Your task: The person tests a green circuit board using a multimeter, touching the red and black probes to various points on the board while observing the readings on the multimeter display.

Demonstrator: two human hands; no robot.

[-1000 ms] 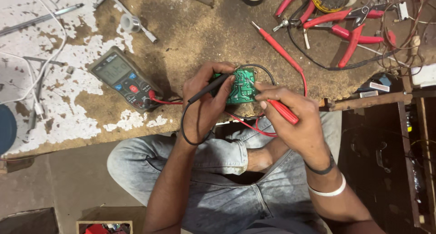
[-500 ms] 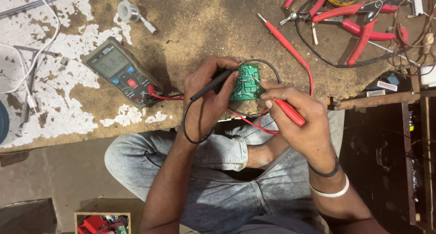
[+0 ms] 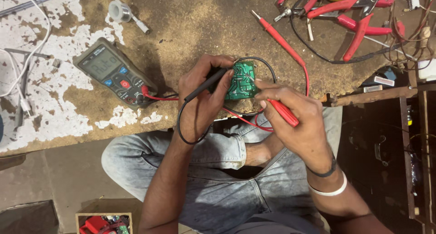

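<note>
Left hand point(image 3: 204, 98) grips board point(image 3: 241, 81) and black probe point(image 3: 205, 85); right hand point(image 3: 290, 118) pinches red probe point(image 3: 281, 111) onto it; meter point(image 3: 113, 73) lies left.

The multimeter point(image 3: 115, 73) lies on the worn workbench point(image 3: 190, 20), to the left of the hands, tilted with its top toward the upper left. Its screen point(image 3: 101, 64) is a rectangular grey-green display occupying the upper half of the dark grey housing; dark characters are visible on it. Below the screen sit blue buttons and one red button.

At the right edge of the bench, a small dark object carries a white rectangular label point(image 3: 384, 81) with a red stripe.
</note>
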